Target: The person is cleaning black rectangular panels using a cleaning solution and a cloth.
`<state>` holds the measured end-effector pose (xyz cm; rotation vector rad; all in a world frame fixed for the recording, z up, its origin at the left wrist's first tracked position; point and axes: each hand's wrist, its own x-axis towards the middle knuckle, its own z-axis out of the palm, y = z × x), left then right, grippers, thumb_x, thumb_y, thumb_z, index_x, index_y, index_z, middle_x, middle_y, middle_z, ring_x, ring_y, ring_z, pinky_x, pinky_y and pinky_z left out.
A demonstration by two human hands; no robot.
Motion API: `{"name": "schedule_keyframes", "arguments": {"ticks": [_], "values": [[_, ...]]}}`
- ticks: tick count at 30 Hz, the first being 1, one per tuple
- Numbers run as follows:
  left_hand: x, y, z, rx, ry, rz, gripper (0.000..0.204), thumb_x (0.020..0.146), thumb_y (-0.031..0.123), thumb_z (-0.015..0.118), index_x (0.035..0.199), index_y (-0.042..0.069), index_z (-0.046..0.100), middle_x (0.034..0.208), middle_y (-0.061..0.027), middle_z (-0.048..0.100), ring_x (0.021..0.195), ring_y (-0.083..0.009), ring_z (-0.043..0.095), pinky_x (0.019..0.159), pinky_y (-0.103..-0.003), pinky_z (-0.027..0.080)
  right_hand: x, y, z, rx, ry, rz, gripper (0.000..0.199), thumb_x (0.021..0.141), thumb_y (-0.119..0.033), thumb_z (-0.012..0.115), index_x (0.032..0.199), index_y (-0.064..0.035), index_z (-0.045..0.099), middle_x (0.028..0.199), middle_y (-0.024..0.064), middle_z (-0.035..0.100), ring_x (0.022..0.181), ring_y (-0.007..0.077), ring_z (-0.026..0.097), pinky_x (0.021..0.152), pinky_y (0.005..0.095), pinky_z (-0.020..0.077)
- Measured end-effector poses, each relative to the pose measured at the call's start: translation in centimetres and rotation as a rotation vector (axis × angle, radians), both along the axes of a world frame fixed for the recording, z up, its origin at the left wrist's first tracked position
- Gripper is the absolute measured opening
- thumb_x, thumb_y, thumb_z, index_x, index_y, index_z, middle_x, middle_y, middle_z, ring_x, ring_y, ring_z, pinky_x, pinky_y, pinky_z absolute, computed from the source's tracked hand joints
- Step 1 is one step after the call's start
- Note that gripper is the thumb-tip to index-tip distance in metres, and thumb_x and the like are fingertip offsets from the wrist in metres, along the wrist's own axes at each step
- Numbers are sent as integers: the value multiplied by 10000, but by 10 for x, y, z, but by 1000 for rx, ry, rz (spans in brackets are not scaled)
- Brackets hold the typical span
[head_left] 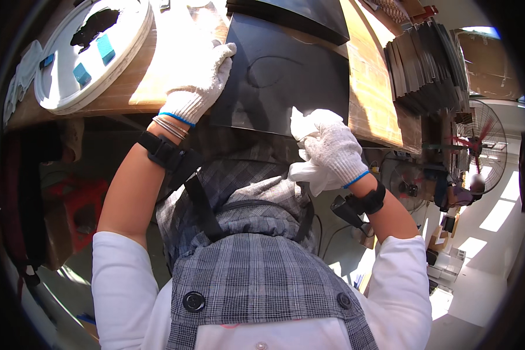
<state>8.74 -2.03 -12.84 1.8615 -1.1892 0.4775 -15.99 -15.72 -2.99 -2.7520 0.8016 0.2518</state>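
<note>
A black glossy flat panel lies on the wooden table in front of me, a curved streak showing on its surface. My left hand, in a white knit glove, grips the panel's left edge, thumb and fingers at its upper left. My right hand, gloved the same way, is closed around a crumpled white cloth at the panel's near right corner. Part of the cloth sticks out above the fingers and part hangs below. Just beyond the panel is a stack of similar black panels.
A white round lid at the left carries blue blocks and a dark patch. Many dark panels stand in a row at the right. Farther right are a standing fan and a person. A red stool is at lower left.
</note>
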Motion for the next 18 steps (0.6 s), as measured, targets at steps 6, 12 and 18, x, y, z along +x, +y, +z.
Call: {"name": "schedule_keyframes", "arguments": {"ticks": [6, 12, 18], "values": [[-1, 2, -1, -17, 80, -15, 160, 871, 159, 672, 1022, 123, 709, 912, -110, 661, 853, -317, 625, 756, -419, 505, 0, 5, 4, -39, 92, -46, 286, 801, -283, 654, 1017, -106, 718, 959, 154, 687, 901, 336, 664, 818, 432, 530], [1, 0, -3, 2, 31, -7, 162, 861, 54, 675, 1021, 59, 702, 904, -101, 685, 821, -257, 655, 754, -320, 526, 13, 18, -9, -98, 58, -27, 282, 805, -293, 659, 995, -92, 713, 946, 152, 684, 901, 337, 662, 806, 436, 532], [0, 2, 1, -16, -53, 3, 167, 858, 44, 670, 1021, 62, 699, 892, -102, 682, 817, -259, 654, 747, -327, 523, -1, -2, 6, -40, 28, 139, 301, 824, -261, 651, 1065, -81, 632, 987, 175, 649, 932, 350, 648, 806, 444, 522]]}}
